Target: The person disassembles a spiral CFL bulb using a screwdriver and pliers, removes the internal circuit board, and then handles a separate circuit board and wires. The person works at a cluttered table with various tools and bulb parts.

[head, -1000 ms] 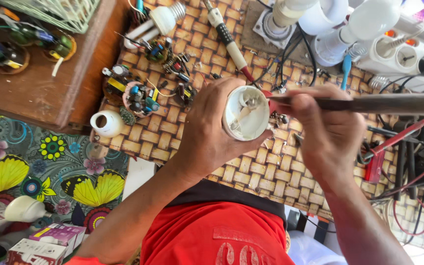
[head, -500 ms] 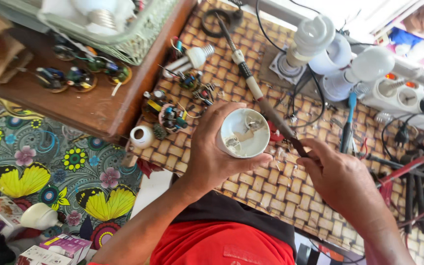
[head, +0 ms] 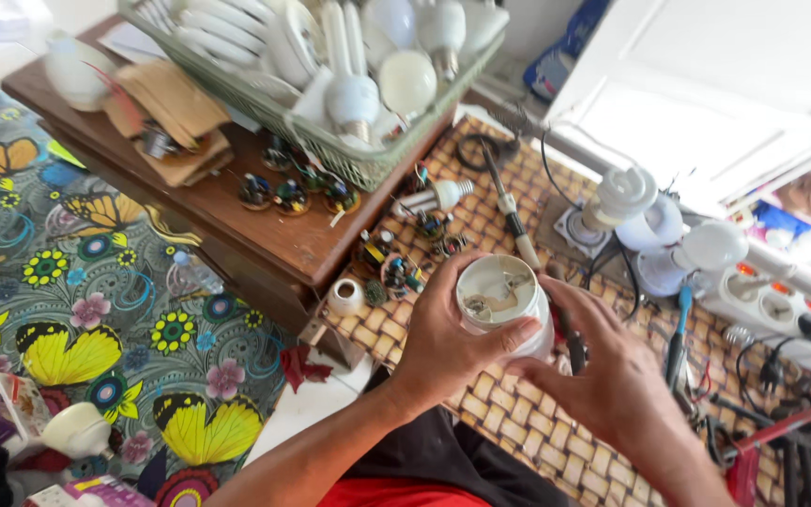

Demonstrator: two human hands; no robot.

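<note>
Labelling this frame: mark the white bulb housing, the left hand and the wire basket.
white bulb housing [head: 497,293], head view, on its open top face.
left hand [head: 443,343], head view, on the back of the hand.
wire basket [head: 368,167], head view, on its front wall.

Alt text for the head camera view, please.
Left hand grips an opened white bulb base over a woven mat; right hand touches its side. A basket of bulbs sits on a wooden table.

Wooden low table [head: 265,225] beside a butterfly-patterned floor cloth [head: 96,310] (bright daylight).
</note>
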